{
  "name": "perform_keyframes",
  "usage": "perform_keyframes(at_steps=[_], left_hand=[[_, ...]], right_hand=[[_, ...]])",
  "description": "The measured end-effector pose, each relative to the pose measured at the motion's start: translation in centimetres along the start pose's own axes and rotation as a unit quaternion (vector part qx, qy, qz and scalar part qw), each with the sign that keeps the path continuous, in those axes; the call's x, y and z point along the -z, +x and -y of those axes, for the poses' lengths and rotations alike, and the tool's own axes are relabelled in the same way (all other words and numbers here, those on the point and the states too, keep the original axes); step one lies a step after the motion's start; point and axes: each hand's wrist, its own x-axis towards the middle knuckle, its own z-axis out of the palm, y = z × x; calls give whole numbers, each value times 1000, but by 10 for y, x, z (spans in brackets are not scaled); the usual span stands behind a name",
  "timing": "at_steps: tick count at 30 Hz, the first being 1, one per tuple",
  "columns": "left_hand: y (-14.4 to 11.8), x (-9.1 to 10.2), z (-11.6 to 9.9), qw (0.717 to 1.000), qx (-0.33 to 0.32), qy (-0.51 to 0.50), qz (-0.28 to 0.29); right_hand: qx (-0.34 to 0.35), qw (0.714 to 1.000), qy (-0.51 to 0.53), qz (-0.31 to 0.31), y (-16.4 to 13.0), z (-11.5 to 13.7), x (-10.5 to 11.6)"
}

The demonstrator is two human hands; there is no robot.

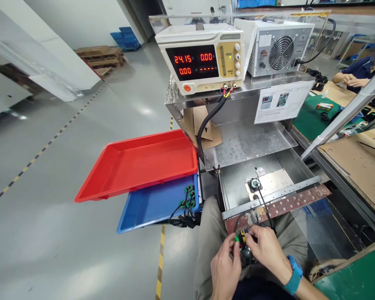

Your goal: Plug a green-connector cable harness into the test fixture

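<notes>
Both my hands sit low over my lap, pinched together on one small connector (241,237) with green and yellow on it. My left hand (225,268) grips it from the left with thumb and fingertips; my right hand (268,248), a blue watch (293,275) on its wrist, closes on it from the right. From the connector a black wire (264,204) runs up to a round part (255,183) seated on the metal tray (237,183). At my left, a blue tray (153,206) holds more wired parts (189,198) below a red tray (137,166).
</notes>
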Motion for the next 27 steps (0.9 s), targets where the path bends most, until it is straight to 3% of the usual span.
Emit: perform_keyframes(at_steps=[19, 27], left_hand=[[2, -2, 0, 990, -108, 86, -14], [2, -24, 28, 982, -129, 134, -14]], right_hand=[[20, 997, -72, 19, 7, -1, 4], [1, 997, -71, 12, 8, 3, 1]])
